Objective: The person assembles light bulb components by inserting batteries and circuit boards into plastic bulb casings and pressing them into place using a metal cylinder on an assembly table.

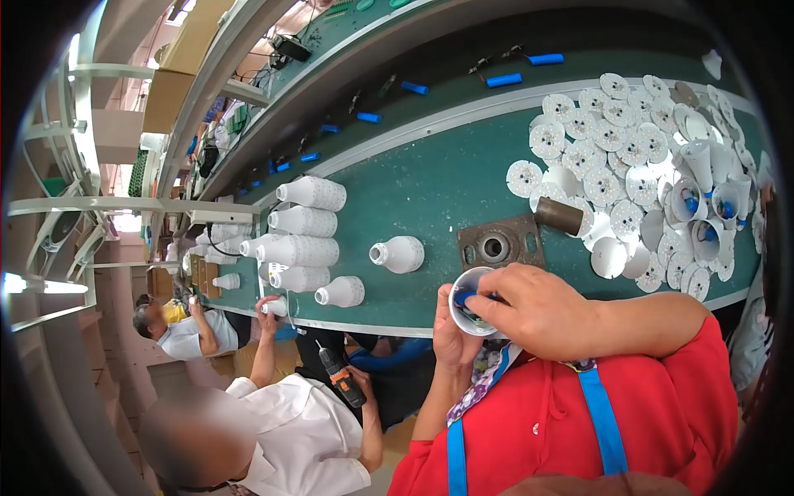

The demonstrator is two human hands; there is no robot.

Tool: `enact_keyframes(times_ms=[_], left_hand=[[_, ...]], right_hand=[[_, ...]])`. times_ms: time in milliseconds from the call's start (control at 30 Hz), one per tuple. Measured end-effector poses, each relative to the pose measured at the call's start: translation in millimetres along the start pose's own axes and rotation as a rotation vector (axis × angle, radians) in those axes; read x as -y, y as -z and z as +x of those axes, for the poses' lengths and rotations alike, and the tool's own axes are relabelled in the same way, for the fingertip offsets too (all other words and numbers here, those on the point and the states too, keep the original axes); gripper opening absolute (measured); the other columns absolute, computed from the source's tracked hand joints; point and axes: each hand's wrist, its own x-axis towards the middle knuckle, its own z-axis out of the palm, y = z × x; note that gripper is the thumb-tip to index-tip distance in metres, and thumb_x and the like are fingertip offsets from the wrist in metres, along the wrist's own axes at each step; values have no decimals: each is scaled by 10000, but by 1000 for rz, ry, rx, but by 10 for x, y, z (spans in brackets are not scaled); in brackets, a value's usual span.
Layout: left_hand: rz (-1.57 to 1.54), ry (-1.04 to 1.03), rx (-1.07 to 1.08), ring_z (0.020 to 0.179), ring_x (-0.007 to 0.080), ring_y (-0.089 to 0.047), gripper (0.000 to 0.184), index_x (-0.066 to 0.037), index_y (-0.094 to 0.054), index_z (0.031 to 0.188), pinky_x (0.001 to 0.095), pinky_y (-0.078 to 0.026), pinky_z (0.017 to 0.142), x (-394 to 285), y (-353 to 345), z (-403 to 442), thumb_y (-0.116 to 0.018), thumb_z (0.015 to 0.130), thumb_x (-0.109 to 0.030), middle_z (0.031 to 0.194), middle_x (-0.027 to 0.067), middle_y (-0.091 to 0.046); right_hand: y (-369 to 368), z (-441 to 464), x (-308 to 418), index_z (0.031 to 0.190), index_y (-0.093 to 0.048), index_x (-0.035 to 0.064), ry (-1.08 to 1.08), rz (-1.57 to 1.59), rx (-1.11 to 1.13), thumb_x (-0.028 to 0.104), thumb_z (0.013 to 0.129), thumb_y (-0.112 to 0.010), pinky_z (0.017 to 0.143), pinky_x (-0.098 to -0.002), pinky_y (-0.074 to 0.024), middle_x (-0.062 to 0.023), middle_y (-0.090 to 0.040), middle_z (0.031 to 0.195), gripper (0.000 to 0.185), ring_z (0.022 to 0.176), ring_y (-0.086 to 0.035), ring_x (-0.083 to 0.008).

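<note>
A white cup-shaped housing [460,320] is held close to my body, its open end facing up. My left hand [451,335] wraps around its side. Over the opening, my right hand [529,307] has its fingers inside, pinching a blue cylindrical part [465,296]. Just beyond my hands, a metal fixture [530,240] with a round central hole lies on the green table [438,186]. A brown cylinder [559,217] rests beside the fixture. One white bulb housing [398,255] lies on its side to the left.
Round LED discs [602,186] are heaped at the right, with white cones [697,165] holding blue parts. Several white housings [310,248] are grouped at left. Blue cylinders [504,80] lie on the dark strip behind. A co-worker in white [302,422] holds a drill [341,379]; another person [186,331] sits beyond.
</note>
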Motion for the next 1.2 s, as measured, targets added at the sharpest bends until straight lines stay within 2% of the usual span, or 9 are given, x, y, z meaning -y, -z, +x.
enact_keyframes(times_ms=[267,467,567,600,700,733,867,1067,1200], left_hand=[[-8,52,2,1062,234,-540,250,-126,-449,1113,387,-472,894,54,-39,28,-523,885,-56,1133,110,-538],[82,131,-171,1069,212,-533,221,-91,-437,1132,349,-481,882,109,-163,5,-480,915,-93,1163,104,-523],[266,48,-168,1059,189,-538,238,-70,-419,1157,323,-492,858,198,-216,1,-463,931,-128,1223,108,-482],[369,25,-201,995,139,-542,236,-56,-461,1154,268,-491,777,217,-301,40,-460,939,-152,1224,100,-461],[822,-65,-203,909,106,-522,220,-41,-533,1112,225,-458,699,164,-137,220,-457,942,-158,1170,86,-467],[971,-114,-239,839,90,-491,211,-21,-605,1010,202,-421,654,111,-313,274,-466,938,-162,1115,72,-474],[1229,-333,-165,742,69,-486,227,10,-622,924,193,-393,563,81,-173,545,-489,930,-173,1088,65,-473],[1014,-340,-207,688,73,-509,219,17,-617,955,178,-411,527,165,-124,574,-482,932,-153,1137,66,-464],[783,-178,-235,770,81,-532,236,0,-571,1072,195,-438,588,126,-94,563,-501,923,-169,1125,65,-487]], right_hand=[[76,-45,-49,949,-558,-37,-1,-5,33,71,658,-594,670,-388,-461,-160,-520,883,313,809,-548,-313],[56,-124,-71,935,-563,-30,-73,-32,101,77,673,-582,672,-394,-454,-161,-527,894,284,793,-547,-316],[28,-204,-132,942,-564,-20,-121,-64,103,72,680,-575,682,-400,-454,-163,-531,913,278,800,-547,-317],[14,-216,-158,947,-564,-17,-134,-81,84,69,681,-573,682,-403,-454,-163,-531,921,280,800,-546,-316],[57,-130,-214,907,-560,-2,-141,-169,84,63,681,-570,689,-389,-462,-156,-525,913,235,804,-548,-312],[83,-66,-234,896,-556,0,-138,-207,97,63,680,-570,692,-383,-464,-152,-523,909,225,805,-548,-311],[133,159,-419,800,-567,-2,-125,-262,201,51,637,-620,664,-385,-474,-175,-525,863,180,807,-558,-325],[71,411,-427,806,-608,-35,-116,-326,421,59,620,-655,667,-383,-482,-197,-553,853,214,802,-568,-317],[46,523,-398,814,-589,-39,-106,-353,524,31,630,-623,697,-382,-478,-181,-547,847,200,811,-563,-310]])
